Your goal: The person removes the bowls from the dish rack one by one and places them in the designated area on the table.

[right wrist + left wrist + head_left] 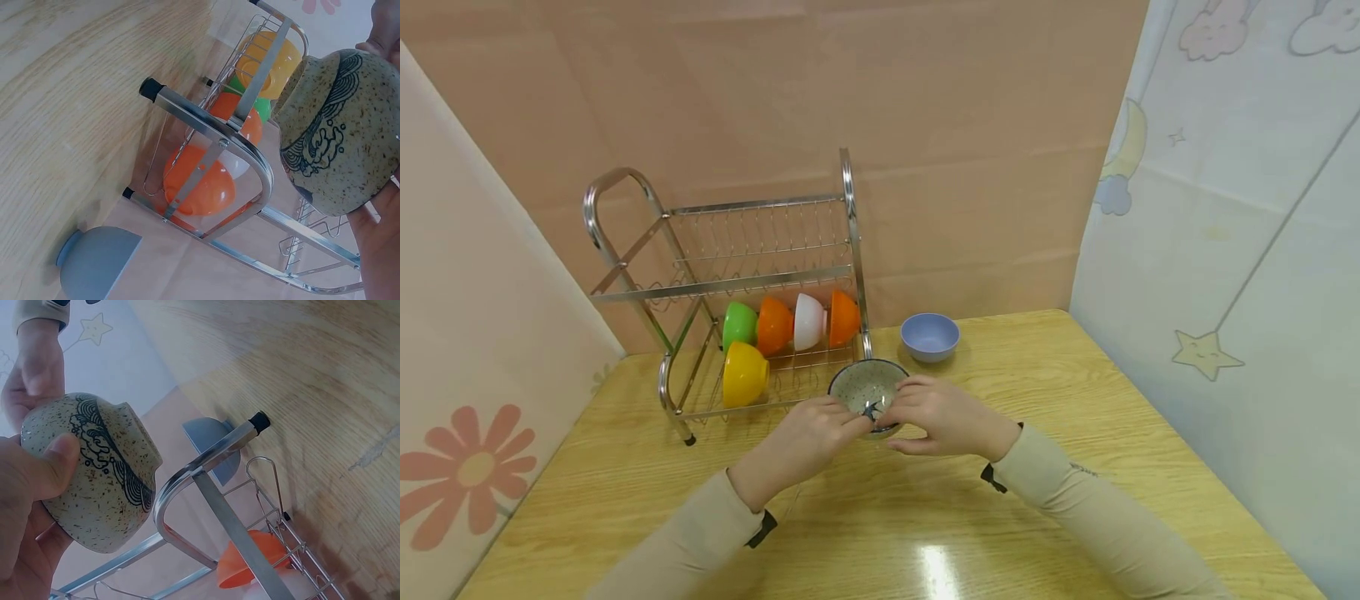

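A speckled ceramic bowl with a dark rim is held up in front of the dish rack, its inside turned toward the head camera. Dark wave patterns run round its outside, plain in the left wrist view. My left hand grips the near left rim, with the thumb pressed on the outer wall. On the right side, my right hand holds the rim with its fingers over the edge. In the right wrist view, the bowl hides part of that hand.
A two-tier metal dish rack stands at the left. On its lower tier sit a yellow bowl, a green bowl, two orange bowls and a white bowl. Behind my right hand, a blue bowl rests upright on the wooden table.
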`<state>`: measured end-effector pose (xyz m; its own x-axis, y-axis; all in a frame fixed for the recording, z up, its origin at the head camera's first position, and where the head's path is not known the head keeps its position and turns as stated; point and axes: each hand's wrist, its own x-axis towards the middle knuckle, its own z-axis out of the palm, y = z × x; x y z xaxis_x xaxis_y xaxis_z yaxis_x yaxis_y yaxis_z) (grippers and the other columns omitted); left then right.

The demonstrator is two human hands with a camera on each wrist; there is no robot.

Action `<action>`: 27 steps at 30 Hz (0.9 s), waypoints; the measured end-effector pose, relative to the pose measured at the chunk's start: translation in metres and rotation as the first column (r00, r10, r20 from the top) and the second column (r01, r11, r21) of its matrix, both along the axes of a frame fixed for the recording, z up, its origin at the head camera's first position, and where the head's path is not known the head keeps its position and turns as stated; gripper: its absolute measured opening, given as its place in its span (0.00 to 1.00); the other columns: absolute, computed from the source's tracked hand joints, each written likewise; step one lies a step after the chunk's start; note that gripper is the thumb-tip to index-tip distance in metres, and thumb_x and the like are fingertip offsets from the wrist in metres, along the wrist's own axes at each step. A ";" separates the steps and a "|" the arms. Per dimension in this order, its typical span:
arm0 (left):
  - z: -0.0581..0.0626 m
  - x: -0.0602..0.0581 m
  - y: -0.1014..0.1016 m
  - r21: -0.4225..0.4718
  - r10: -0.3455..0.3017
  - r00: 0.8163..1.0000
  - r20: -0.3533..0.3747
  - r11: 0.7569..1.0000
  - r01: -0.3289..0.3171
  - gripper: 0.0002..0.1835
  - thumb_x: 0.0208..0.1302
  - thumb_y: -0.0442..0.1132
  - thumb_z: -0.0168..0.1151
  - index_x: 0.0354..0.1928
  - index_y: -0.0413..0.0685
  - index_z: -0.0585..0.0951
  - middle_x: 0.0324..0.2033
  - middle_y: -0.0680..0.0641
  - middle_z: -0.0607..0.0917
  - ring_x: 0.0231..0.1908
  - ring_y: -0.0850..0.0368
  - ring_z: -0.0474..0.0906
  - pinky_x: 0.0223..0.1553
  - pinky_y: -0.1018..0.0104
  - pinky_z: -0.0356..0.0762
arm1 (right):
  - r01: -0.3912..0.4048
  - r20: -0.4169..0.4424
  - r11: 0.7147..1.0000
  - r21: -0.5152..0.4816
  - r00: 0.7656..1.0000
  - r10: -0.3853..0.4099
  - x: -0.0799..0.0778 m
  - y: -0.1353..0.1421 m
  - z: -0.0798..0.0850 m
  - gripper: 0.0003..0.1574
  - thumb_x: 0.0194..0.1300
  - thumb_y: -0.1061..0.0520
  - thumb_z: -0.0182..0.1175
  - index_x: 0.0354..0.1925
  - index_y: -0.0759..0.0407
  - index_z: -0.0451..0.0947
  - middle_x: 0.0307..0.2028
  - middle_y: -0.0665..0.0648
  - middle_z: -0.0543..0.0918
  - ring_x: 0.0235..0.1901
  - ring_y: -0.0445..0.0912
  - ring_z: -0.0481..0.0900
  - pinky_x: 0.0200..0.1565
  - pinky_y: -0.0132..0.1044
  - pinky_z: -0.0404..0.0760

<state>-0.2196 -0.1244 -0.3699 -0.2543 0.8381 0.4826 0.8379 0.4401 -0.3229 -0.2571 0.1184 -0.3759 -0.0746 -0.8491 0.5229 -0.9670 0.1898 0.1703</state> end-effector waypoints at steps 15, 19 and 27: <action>0.001 -0.001 0.001 0.004 -0.012 1.000 0.011 1.000 0.012 0.09 0.55 0.33 0.71 0.36 0.49 0.82 0.28 0.57 0.87 0.28 0.65 0.81 0.37 0.71 0.80 | 0.076 -0.121 0.997 0.016 0.990 -0.074 0.000 -0.002 -0.007 0.16 0.48 0.59 0.74 0.37 0.50 0.81 0.34 0.45 0.85 0.38 0.40 0.81 0.54 0.37 0.76; 0.001 -0.001 0.001 0.004 -0.016 1.000 0.017 1.000 0.016 0.09 0.55 0.33 0.71 0.37 0.49 0.82 0.28 0.57 0.87 0.28 0.65 0.81 0.38 0.70 0.80 | 0.078 -0.141 0.997 0.006 0.987 -0.076 0.000 -0.001 -0.009 0.16 0.47 0.61 0.73 0.36 0.51 0.80 0.33 0.45 0.85 0.37 0.40 0.81 0.54 0.37 0.76; 0.000 -0.002 0.003 0.009 -0.024 1.000 0.019 1.000 0.024 0.08 0.55 0.31 0.70 0.35 0.48 0.82 0.25 0.57 0.86 0.25 0.65 0.78 0.36 0.71 0.79 | 0.088 -0.153 0.996 -0.002 0.984 -0.087 0.001 0.000 -0.009 0.15 0.48 0.62 0.72 0.35 0.52 0.80 0.33 0.46 0.85 0.37 0.40 0.81 0.53 0.37 0.76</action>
<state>-0.2214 -0.1219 -0.3700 -0.2433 0.8400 0.4849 0.8542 0.4224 -0.3032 -0.2559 0.1187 -0.3845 -0.0683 -0.8453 0.5300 -0.9092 0.2715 0.3158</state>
